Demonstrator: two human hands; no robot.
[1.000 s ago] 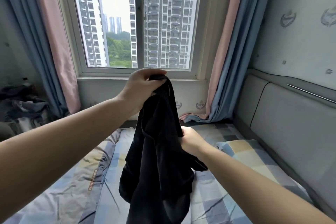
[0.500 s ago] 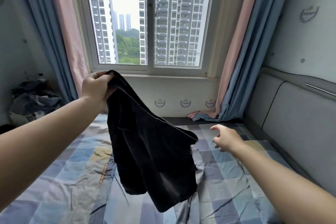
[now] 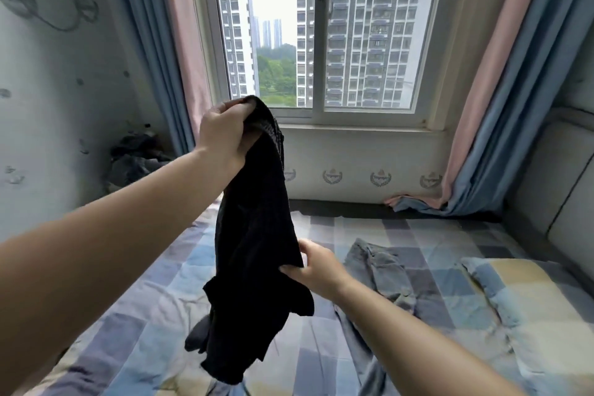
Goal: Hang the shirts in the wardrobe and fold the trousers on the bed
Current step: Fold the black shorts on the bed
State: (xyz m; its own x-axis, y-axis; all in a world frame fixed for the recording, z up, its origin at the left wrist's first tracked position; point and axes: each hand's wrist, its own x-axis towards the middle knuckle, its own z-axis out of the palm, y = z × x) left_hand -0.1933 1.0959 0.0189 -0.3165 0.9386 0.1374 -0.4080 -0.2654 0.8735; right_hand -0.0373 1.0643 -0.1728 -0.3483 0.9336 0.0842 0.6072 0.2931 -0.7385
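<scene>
Hanging from the left hand (image 3: pixel 225 132), a black garment (image 3: pixel 254 235) dangles above the bed (image 3: pixel 128 331) in the head view. The left hand is raised in front of the window (image 3: pixel 321 26), its fingers curled tight round a bunched top edge of the garment. The cloth drops from there towards 6 o'clock, its lower end loose and clear of the bedding. Whether it is a shirt or trousers cannot be told.

The right hand (image 3: pixel 316 265) sits at 4 o'clock from the left hand, lower and nearer the camera. Its thumb and fingers pinch the garment's right edge about midway down.

Grey trousers (image 3: pixel 382 270) lie flat and crumpled on the checked bedding at 3 o'clock from the right hand, close beside it but apart. A pillow (image 3: pixel 514 299) in the same checked fabric lies further out at 3 o'clock, near the padded headboard (image 3: pixel 559 190).

Curtains (image 3: pixel 501 106) in blue and pink hang either side of the window. A heap of dark clothes (image 3: pixel 135 157) rests at 9 o'clock from the left hand, against the wall.
</scene>
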